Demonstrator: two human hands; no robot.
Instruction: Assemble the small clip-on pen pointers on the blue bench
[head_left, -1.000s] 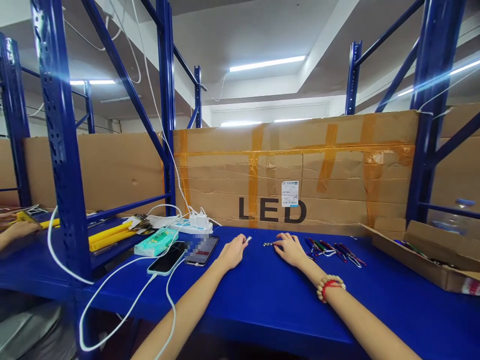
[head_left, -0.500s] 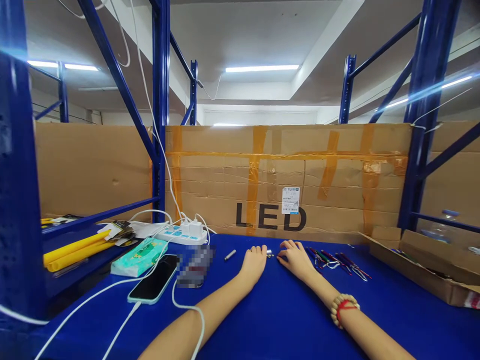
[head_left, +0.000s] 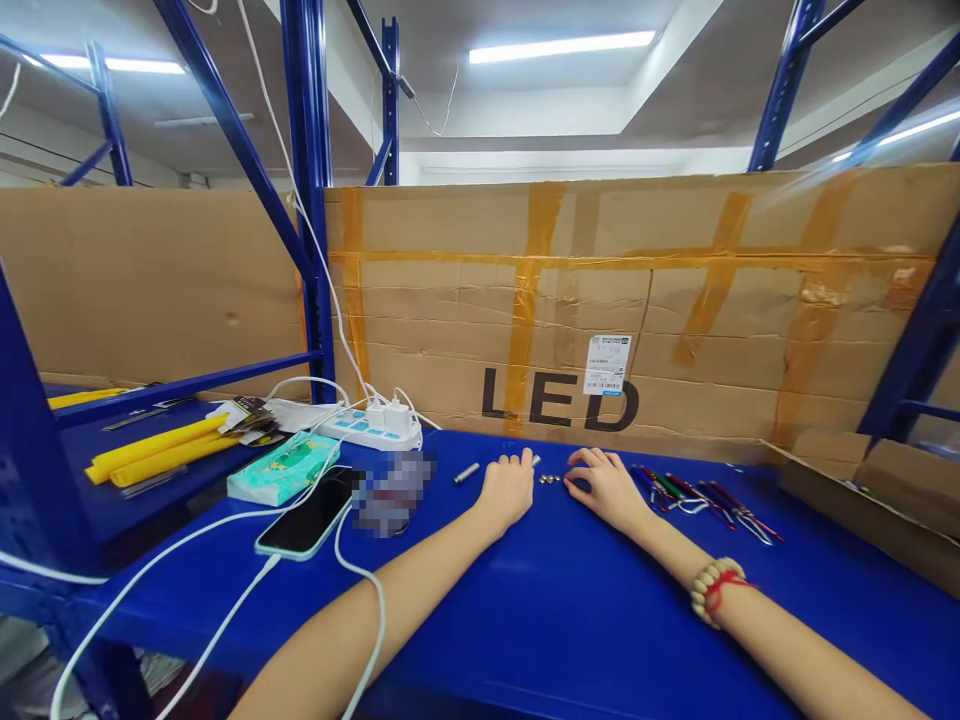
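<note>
My left hand (head_left: 509, 492) rests on the blue tabletop with its fingers curled closed. The end of a small silver tube (head_left: 535, 461) sticks out at its fingertips. Just to its right, a few tiny shiny metal pieces (head_left: 550, 479) lie in a short row. My right hand (head_left: 606, 488) is bent over the table beside this row, thumb and index finger apart, their tips close to the nearest piece. Whether those tips touch a piece is too small to tell. Another small silver tube (head_left: 466, 473) lies to the left of my left hand.
Several coloured pen-like items with metal clips (head_left: 701, 500) lie right of my right hand. An open cardboard box (head_left: 862, 510) stands at the right. To the left are a phone (head_left: 307, 515), a tissue pack (head_left: 283, 468), a power strip (head_left: 375, 428) and a white cable (head_left: 371, 600) crossing my left forearm.
The view has shifted, so the table appears higher. Between my hands, the tiny metal pieces now show as a more spread-out row, and the tube end sits at my left fingertips.
</note>
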